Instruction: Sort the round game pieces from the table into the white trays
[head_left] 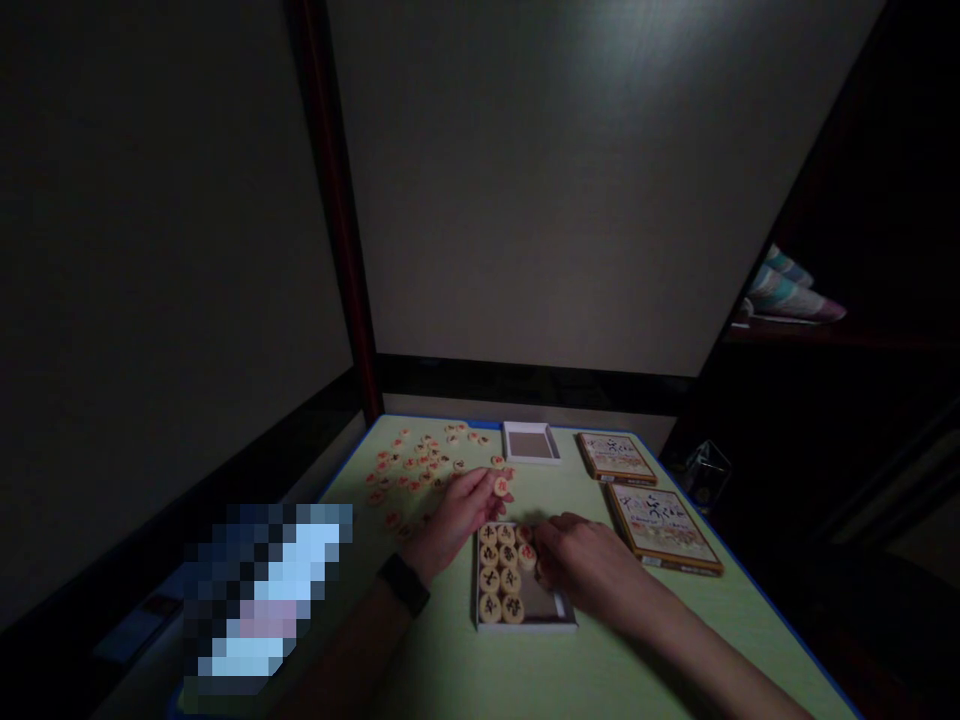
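My left hand [472, 500], with a dark band at the wrist, pinches a round xiangqi piece [500, 487] marked in red, just above the far edge of an open box [525, 627]. In the box, black-marked xiangqi pieces [511, 580] fill two columns on the left. A red-marked piece [527, 557] lies to their right, beside my right fingertips. My right hand [574, 560] reaches over the box's right side, fingers curled together; whatever they hold is hidden. The lower right of the box shows its brown bottom.
Many loose xiangqi pieces [427, 462] are scattered across the green table [600, 670] at the left. A white tray-like box part [532, 458] lies at the back. Two printed boxes, one farther [616, 458] and one nearer [666, 527], lie at the right. Walls stand behind.
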